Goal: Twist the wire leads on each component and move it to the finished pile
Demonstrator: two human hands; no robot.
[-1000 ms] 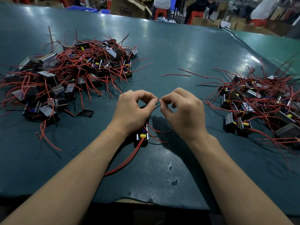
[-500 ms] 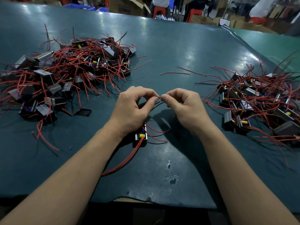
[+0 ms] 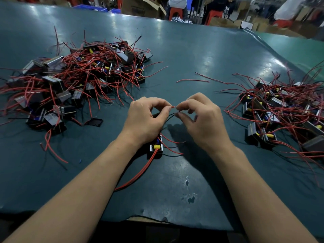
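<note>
My left hand (image 3: 145,118) and right hand (image 3: 201,120) pinched the thin, floppy red lead (image 3: 173,107) near its tip; it looked easily kinked.

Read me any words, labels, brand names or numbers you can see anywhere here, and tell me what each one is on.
None can be read.
Component under the left hand: no legible marking.
Left pile and right pile: parts too small and blurred.
Cardboard boxes behind the table: no print legible.
</note>
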